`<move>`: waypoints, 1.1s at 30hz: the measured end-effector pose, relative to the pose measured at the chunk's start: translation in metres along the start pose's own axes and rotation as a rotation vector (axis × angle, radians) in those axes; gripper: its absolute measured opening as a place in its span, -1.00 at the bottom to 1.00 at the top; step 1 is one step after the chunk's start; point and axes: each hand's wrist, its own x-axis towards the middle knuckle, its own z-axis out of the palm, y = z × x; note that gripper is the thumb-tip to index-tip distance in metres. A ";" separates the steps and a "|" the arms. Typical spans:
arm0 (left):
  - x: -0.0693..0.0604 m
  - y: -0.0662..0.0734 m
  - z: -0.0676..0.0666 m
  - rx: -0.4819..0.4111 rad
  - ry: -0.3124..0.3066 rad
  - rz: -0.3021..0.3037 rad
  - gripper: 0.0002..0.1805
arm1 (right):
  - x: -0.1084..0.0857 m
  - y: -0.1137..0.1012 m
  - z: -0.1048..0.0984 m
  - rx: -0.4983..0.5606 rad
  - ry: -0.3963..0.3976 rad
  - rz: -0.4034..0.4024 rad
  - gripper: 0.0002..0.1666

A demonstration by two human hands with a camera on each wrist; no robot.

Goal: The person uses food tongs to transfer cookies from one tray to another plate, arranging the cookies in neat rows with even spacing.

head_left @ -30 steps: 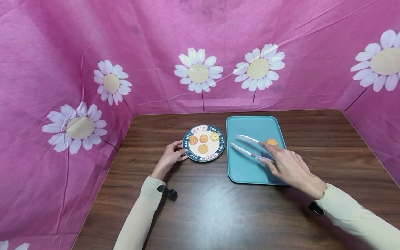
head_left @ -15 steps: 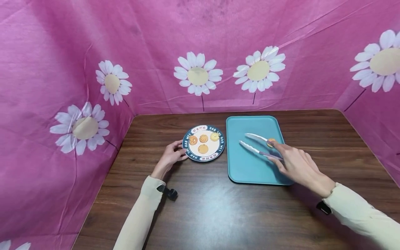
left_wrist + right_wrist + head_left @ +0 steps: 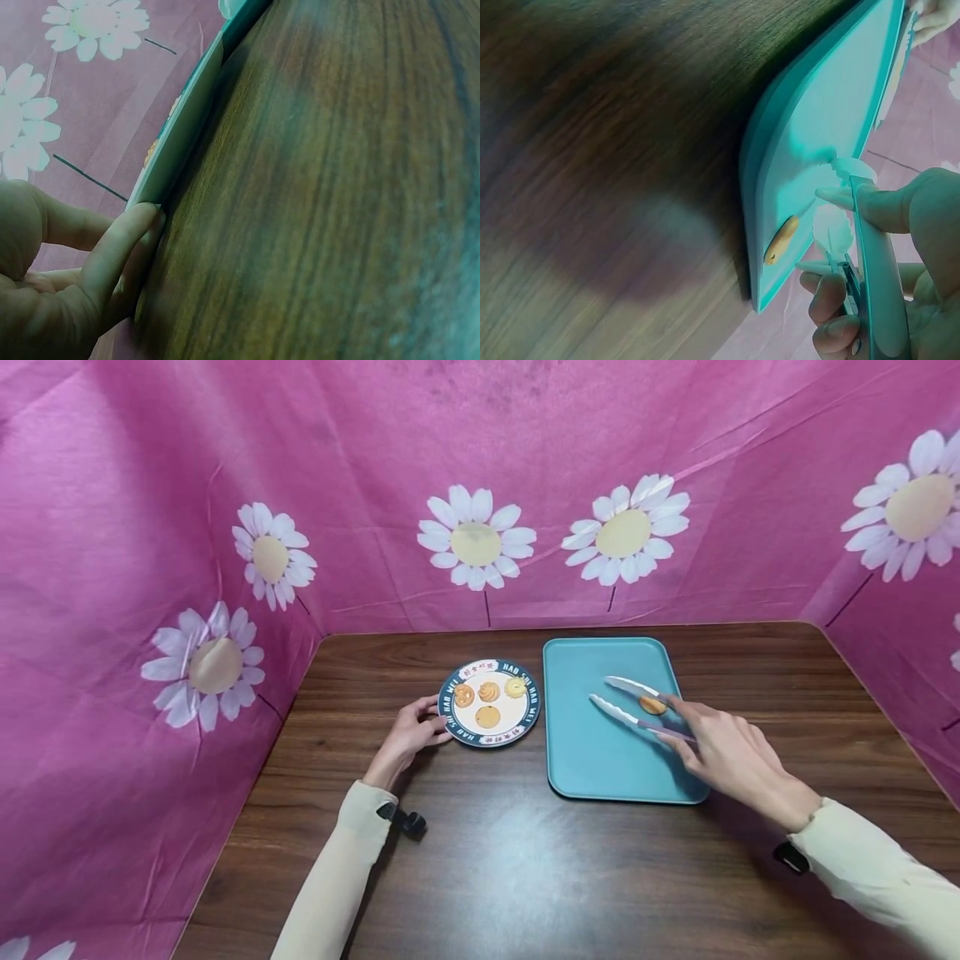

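My left hand point(image 3: 407, 736) grips the left rim of a round plate point(image 3: 512, 716) with a dark blue lettered border. In the left wrist view its fingers and thumb pinch the plate's edge. Several cookies point(image 3: 488, 717) lie on the plate. Over a blue rectangular tray point(image 3: 592, 764), my right hand point(image 3: 735, 756) holds a pair of food tongs point(image 3: 615, 710), thumb on one arm and fingers on the other. The tongs' arms stand apart, tips toward the plate. One round cookie point(image 3: 652, 705) is at the tray's right side, between the arms in the head view, partly covered.
The brown wooden table point(image 3: 465, 877) bears the plate and tray side by side, with a narrow gap between them. A pink curtain point(image 3: 360, 510) with white daisies encloses the table at the back and both sides.
My right hand has moved right with the tongs, the tips drawing back across the tray. The tray's cookie now looks narrower, behind the upper arm. The left hand and plate have stayed put.
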 end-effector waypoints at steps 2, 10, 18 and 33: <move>0.000 0.000 0.001 0.000 -0.001 -0.004 -0.38 | -0.002 0.001 -0.001 -0.001 -0.007 0.007 -0.27; -0.001 -0.001 0.001 -0.009 0.000 -0.003 -0.39 | -0.008 0.010 -0.006 -0.011 0.003 0.020 -0.33; -0.004 0.001 0.001 -0.010 -0.012 -0.011 -0.37 | -0.014 0.016 -0.008 -0.008 -0.007 0.057 -0.33; -0.001 0.002 -0.002 0.008 -0.017 -0.032 -0.38 | -0.024 0.021 -0.020 -0.006 -0.049 0.140 -0.39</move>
